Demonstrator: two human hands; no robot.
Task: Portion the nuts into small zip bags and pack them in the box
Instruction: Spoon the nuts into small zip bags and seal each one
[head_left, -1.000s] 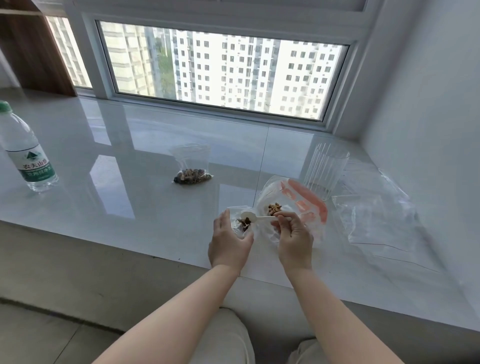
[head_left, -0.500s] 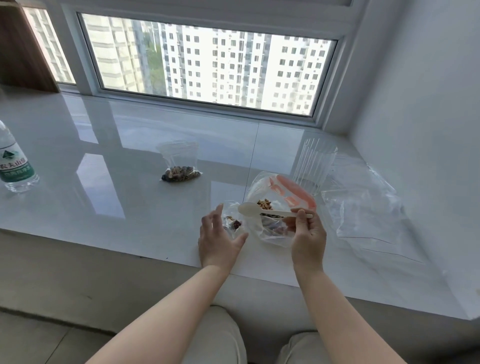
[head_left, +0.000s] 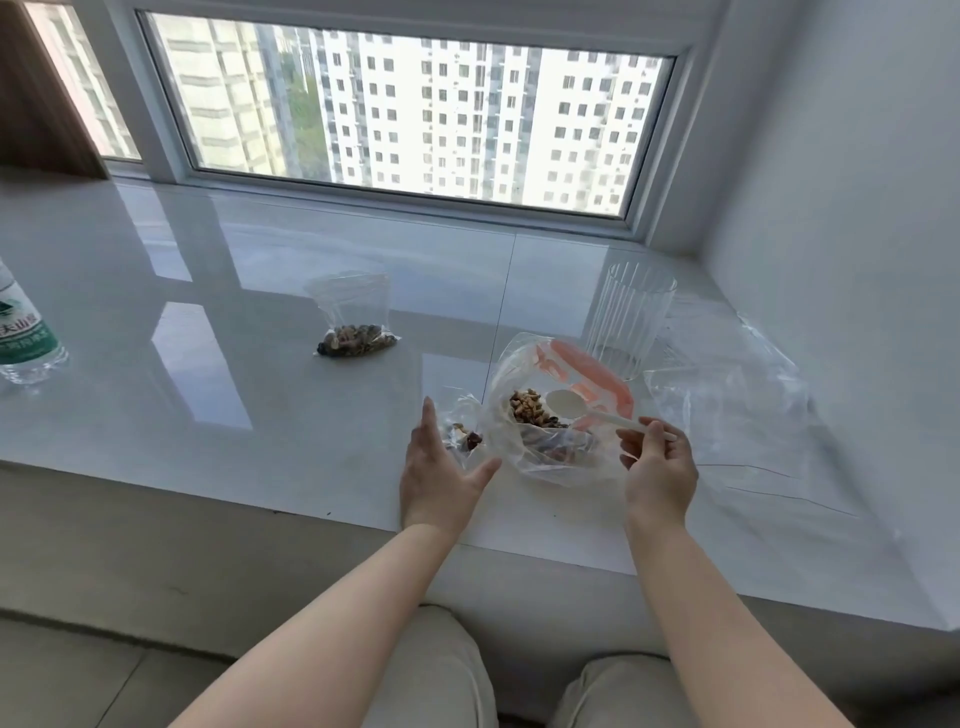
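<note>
**Spoon swings back to the nut bag as a second portion fills**

At nine o'clock on the white stone sill (head_left: 218, 395) stands a water bottle (head_left: 23, 332). Toward eleven o'clock lies a small zip bag (head_left: 356, 332) already holding its share of nuts. At the centre, our left hand (head_left: 441, 475) has its fingers spread and relaxed, steadying the small zip bag in progress (head_left: 465, 434), which holds only a few pieces. Just to its right, at one o'clock from that hand, the large supply bag (head_left: 545, 415) gapes open on its side, nuts (head_left: 530, 408) heaped inside. Our right hand (head_left: 657, 465) pinches the handle of a white plastic spoon (head_left: 566, 405); a second ago its bowl was over the small bag, and now it sits empty inside the supply bag, so we judge another scoop is due. Behind, at two o'clock, a ribbed clear cup (head_left: 631, 322) stands, with loose clear plastic bags (head_left: 737, 410) at three o'clock. No box is in view.
</note>
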